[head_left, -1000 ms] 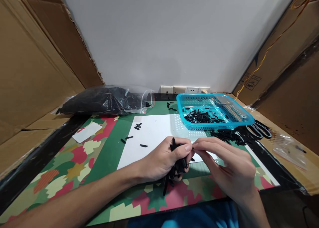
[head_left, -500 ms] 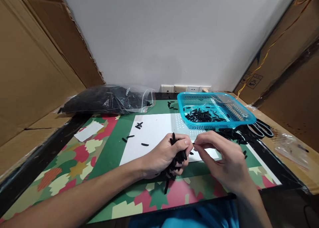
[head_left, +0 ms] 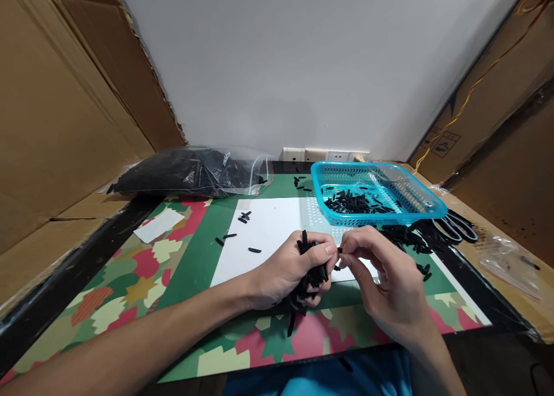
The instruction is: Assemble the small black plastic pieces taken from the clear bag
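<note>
From my end, I have the left forearm (head_left: 151, 329) slanting in from the lower left, its hand (head_left: 286, 269) curled into a fist, thumb (head_left: 318, 256) on top; my right hand (head_left: 387, 277) faces it, wrist (head_left: 426, 344) bent, thumb and index finger pinched.

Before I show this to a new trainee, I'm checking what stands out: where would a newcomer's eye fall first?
The bright blue basket stands out first, at the back right, with small black pieces heaped inside. Next comes the clump of black strips in the left fingers, front centre, beside the right fingers pinching a small dark piece. A bulky clear bag of black material lies back left.
</note>
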A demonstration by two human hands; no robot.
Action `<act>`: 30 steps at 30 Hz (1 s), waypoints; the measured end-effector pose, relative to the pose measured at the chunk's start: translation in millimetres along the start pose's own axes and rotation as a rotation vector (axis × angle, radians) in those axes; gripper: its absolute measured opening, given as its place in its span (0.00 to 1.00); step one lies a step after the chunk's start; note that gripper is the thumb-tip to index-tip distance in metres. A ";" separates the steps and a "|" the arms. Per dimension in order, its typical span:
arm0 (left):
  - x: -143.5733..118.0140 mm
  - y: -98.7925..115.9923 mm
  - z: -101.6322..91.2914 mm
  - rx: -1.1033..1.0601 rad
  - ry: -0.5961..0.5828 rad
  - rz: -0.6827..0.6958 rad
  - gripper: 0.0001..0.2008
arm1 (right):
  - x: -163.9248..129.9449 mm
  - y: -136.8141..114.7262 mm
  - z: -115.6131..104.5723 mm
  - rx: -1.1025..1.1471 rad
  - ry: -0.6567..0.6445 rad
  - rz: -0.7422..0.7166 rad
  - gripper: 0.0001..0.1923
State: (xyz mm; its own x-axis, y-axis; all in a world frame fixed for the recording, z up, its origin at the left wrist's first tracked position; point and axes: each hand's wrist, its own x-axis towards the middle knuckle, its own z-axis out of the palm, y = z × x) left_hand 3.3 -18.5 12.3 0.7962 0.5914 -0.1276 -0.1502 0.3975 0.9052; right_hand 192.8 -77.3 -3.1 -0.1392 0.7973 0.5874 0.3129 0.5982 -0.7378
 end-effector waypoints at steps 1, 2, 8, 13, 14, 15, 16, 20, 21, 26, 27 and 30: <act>-0.2 0.2 0.0 0.003 0.000 0.000 0.19 | 0.0 0.2 0.1 0.012 0.010 -0.013 0.09; -0.4 0.3 -0.1 0.004 0.001 0.001 0.19 | 0.1 0.5 0.0 0.025 0.022 -0.033 0.10; -1.4 0.3 -0.2 0.011 0.001 0.008 0.19 | -1.9 2.1 -1.7 0.050 0.114 -0.082 0.14; -2.4 3.0 -0.3 0.037 -0.002 -0.018 0.19 | -1.5 0.5 -2.5 0.021 0.154 -0.125 0.15; -2.3 3.3 -0.4 0.043 -0.002 -0.021 0.19 | -0.8 0.1 -2.5 0.018 0.156 -0.143 0.15; -2.2 3.4 -0.5 0.045 -0.003 -0.020 0.19 | -0.1 -0.2 -2.4 0.014 0.155 -0.158 0.15; -2.0 3.2 -0.6 0.043 -0.003 -0.016 0.19 | 0.6 -0.4 -2.3 0.010 0.155 -0.172 0.16; -1.4 1.8 -0.9 0.008 -0.012 -0.006 0.19 | 1.8 -0.1 -1.1 -0.008 0.167 -0.198 0.18; -1.5 1.8 -0.9 0.002 -0.016 -0.009 0.19 | 1.7 0.0 -0.7 -0.013 0.173 -0.206 0.18; -3.1 5.4 0.4 -0.004 -0.050 -0.043 0.18 | 0.7 -1.2 0.0 -0.020 0.188 -0.244 0.18; -3.4 6.3 0.7 -0.025 -0.059 -0.055 0.18 | 0.5 -1.6 -0.1 -0.014 0.186 -0.241 0.18; -3.7 7.5 1.0 -0.044 -0.065 -0.072 0.18 | -0.1 -2.6 -0.6 0.014 0.186 -0.213 0.18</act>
State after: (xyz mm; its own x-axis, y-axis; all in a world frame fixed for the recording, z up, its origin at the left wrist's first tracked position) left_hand -0.2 -18.4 20.0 0.8420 0.5139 -0.1640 -0.1153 0.4684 0.8759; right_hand 192.7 -78.9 -1.1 -0.0250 0.6258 0.7796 0.2824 0.7525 -0.5950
